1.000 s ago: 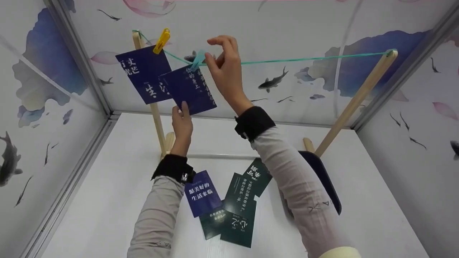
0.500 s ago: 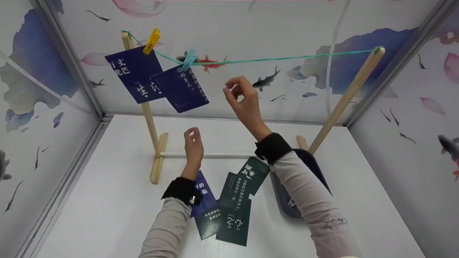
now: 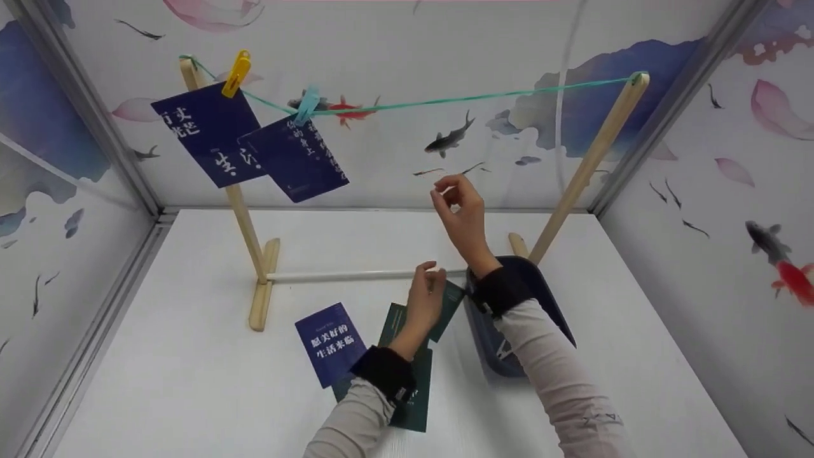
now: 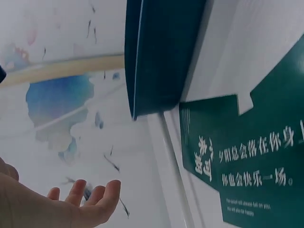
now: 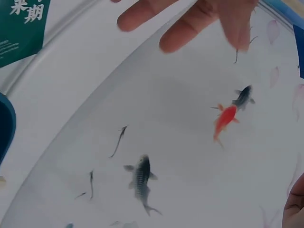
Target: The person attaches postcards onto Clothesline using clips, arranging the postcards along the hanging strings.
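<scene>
We've got both hands up, zero in either. L hand (image 3: 425, 305): fingers loosely bent, no hold on anything; in the L wrist view they're apart from the green cards (image 3: 448, 310). Those lie on the table (image 3: 210, 280) under L hand, partly hid by it & its forearm in head view. R hand (image 3: 467, 219): above and beyond L hand, thumb & index curved twd ea. other w/ a small gap, nothing in it; in the R wrist view we see its fingers apart from ea. other.

Blue card (image 3: 327, 343) lies flat, L of L hand, overlapping a green one. Dark bin (image 3: 478, 331) sits just R of L hand and below R hand, partly behind R wrist's black band (image 3: 502, 291); there's a pale item inside, we can't tell what.

Well L of R hand and higher, we've 2 more blue cards, both tilted: 1st hanging card (image 3: 203, 137) by a yellow clip (image 3: 236, 74), 2nd hanging card (image 3: 302, 159), nearer R hand, by a light-blue clip (image 3: 308, 105), overlapping the 1st's lower R corner in head view. Green line (image 3: 470, 98) runs above R hand, betw. L post (image 3: 245, 229), far L of both hands, & R post (image 3: 588, 168), R of R hand. White rod (image 3: 350, 276) passes behind L hand's fingers, approx. level w/ them in view. Back wall (image 3: 394, 159), printed w/ fish, is beyond both hands.
</scene>
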{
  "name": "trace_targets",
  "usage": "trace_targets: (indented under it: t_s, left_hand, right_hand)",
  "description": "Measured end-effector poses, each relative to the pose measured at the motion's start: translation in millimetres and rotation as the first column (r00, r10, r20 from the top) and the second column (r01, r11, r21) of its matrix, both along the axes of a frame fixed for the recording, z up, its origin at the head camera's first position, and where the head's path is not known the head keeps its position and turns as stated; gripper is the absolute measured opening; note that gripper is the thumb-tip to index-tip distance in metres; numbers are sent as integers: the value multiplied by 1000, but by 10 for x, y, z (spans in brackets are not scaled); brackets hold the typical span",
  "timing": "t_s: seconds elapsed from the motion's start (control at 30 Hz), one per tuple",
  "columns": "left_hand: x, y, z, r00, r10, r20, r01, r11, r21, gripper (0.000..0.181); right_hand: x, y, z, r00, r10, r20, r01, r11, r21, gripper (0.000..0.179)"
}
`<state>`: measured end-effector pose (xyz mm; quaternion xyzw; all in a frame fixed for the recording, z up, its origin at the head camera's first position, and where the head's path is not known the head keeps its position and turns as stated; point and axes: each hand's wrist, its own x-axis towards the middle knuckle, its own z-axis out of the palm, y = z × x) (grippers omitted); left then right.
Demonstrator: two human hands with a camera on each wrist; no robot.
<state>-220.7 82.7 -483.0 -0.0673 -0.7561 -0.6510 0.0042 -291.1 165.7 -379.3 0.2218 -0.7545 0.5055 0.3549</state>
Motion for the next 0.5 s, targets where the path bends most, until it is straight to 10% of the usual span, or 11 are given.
trace_targets:
  t_s: [0.27, 0.4, 0.5]
  left_hand:
    - [268, 467, -223, 948, -171, -267, 100, 960, -263, 41]
    - [409, 643, -316, 925, -248, -287, 104, 894, -436, 45]
    - [506, 750, -373, 910, -320, -263, 112, 802, -587, 42]
  right_hand:
    - [299, 237, -41, 987, -107, 120, 109, 994, -16, 10]
    - [330, 443, -216, 975, -152, 164, 157, 987, -18, 10]
    - [280, 648, -449, 963, -189, 193, 194, 981, -6, 10]
